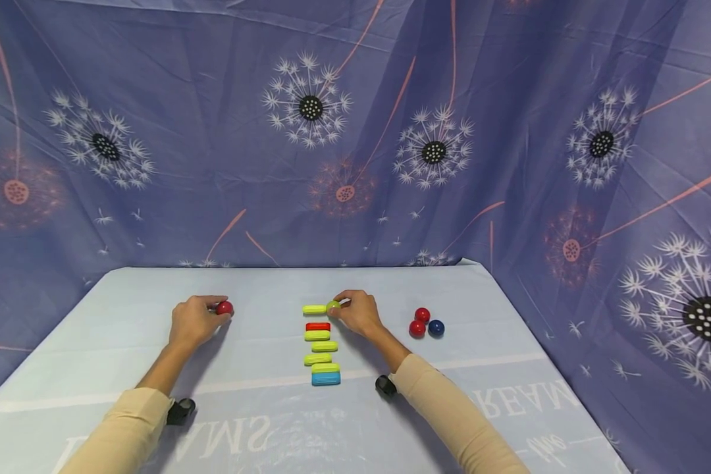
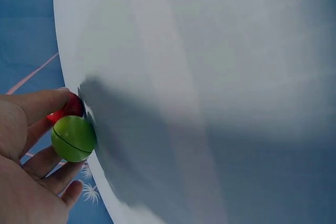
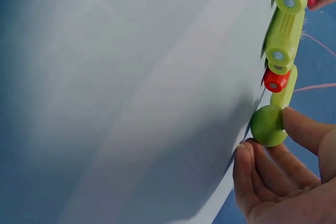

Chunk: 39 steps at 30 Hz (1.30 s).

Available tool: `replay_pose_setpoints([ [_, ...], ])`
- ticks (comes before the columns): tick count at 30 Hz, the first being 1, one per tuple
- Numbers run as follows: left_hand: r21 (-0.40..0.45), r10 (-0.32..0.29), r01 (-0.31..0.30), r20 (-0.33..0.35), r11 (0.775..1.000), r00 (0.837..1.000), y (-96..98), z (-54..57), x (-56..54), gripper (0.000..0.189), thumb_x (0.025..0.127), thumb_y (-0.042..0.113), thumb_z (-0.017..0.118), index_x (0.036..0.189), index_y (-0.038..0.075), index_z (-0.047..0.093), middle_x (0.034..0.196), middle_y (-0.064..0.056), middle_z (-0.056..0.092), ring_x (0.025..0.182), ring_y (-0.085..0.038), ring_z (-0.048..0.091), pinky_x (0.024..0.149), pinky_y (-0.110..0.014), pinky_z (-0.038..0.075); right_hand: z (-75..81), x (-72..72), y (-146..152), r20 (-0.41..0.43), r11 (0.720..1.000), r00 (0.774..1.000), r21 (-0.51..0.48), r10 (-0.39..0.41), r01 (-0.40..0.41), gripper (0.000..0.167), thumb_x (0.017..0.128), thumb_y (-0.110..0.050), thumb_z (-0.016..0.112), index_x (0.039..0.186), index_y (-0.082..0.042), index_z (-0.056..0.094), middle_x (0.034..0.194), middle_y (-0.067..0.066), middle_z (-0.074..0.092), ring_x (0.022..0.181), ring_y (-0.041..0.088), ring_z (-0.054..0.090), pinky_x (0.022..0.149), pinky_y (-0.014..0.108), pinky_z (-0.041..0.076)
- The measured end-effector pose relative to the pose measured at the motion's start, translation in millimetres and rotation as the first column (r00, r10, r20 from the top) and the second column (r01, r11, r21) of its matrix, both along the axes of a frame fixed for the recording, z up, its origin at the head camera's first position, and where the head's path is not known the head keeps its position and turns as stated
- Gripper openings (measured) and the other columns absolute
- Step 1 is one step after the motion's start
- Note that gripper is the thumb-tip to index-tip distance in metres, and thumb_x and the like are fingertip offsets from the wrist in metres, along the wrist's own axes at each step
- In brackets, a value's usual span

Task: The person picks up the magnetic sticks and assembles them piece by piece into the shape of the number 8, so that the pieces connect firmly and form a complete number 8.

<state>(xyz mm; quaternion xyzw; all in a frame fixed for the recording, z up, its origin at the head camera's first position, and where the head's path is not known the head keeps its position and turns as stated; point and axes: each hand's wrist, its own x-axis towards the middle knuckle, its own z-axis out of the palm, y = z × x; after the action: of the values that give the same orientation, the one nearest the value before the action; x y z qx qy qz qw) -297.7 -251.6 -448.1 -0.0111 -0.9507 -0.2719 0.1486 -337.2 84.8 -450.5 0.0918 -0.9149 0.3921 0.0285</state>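
Observation:
On the left of the table, my left hand (image 1: 192,320) holds a red ball (image 1: 225,308) at its fingertips. The left wrist view also shows a green ball (image 2: 73,139) at these fingers, beside the red one; the hand hides it from the head view. Near the table's middle, my right hand (image 1: 358,313) pinches another green ball (image 3: 266,125) between thumb and fingers, close over the tabletop. That ball sits right at the right end of the farthest yellow-green rod (image 1: 315,309).
Below that rod runs a column of short rods: a red rod (image 1: 317,326), several yellow-green ones and a blue rod (image 1: 326,379) nearest me. Two red balls (image 1: 417,328) and a dark blue ball (image 1: 436,328) cluster on the right. A patterned cloth (image 1: 213,131) hangs behind the table.

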Motion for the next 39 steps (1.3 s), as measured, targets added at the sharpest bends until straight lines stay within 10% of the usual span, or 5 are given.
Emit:
replay_pose_setpoints([
  [19, -0.001, -0.021, 0.021, 0.012, 1.0, 1.0, 11.1, 2.5, -5.5, 0.041, 0.082, 0.015, 0.078, 0.118, -0.003, 0.073, 0.1, -0.025, 0.075, 0.085, -0.041, 0.067, 0.074, -0.049, 0.05, -0.8, 0.7, -0.4, -0.002, 1.0, 1.0, 0.004, -0.003, 0.003, 0.026, 0.087, -0.022, 0.08, 0.109, -0.009, 0.078, 0.101, 0.01, 0.078, 0.093, 0.025, 0.073, 0.074, 0.035, 0.056],
  [25, 0.039, -0.06, 0.061, -0.023, 0.997, 0.998, 32.4, 14.5, -7.2, 0.041, 0.084, 0.015, 0.078, 0.121, -0.002, 0.072, 0.101, -0.023, 0.076, 0.07, -0.026, 0.06, 0.063, -0.033, 0.039, -1.1, 0.4, -0.3, -0.001, 1.0, 1.0, -0.01, -0.006, 0.006, 0.026, 0.087, -0.021, 0.081, 0.109, -0.009, 0.078, 0.102, 0.011, 0.077, 0.092, 0.025, 0.073, 0.072, 0.033, 0.056],
  [31, 0.055, -0.103, 0.105, -0.047, 0.993, 0.994, 59.7, 24.5, -11.6, 0.039, 0.085, 0.014, 0.075, 0.121, 0.001, 0.073, 0.1, -0.019, 0.077, 0.075, -0.026, 0.064, 0.078, -0.047, 0.042, 0.3, 1.3, 0.6, -0.007, 1.0, 1.0, -0.01, -0.007, 0.007, 0.025, 0.087, -0.021, 0.081, 0.108, -0.008, 0.078, 0.101, 0.011, 0.077, 0.091, 0.024, 0.072, 0.069, 0.032, 0.055],
  [39, 0.177, -0.122, 0.108, 0.071, 0.978, 0.99, 90.1, 22.4, -13.9, 0.04, 0.085, 0.013, 0.079, 0.122, 0.001, 0.073, 0.097, -0.019, 0.076, 0.088, -0.031, 0.07, 0.071, -0.036, 0.049, 0.7, 2.1, 0.1, 0.004, 1.0, 1.0, -0.008, -0.01, 0.01, 0.025, 0.087, -0.021, 0.08, 0.108, -0.009, 0.078, 0.101, 0.011, 0.077, 0.091, 0.024, 0.072, 0.07, 0.031, 0.055],
])
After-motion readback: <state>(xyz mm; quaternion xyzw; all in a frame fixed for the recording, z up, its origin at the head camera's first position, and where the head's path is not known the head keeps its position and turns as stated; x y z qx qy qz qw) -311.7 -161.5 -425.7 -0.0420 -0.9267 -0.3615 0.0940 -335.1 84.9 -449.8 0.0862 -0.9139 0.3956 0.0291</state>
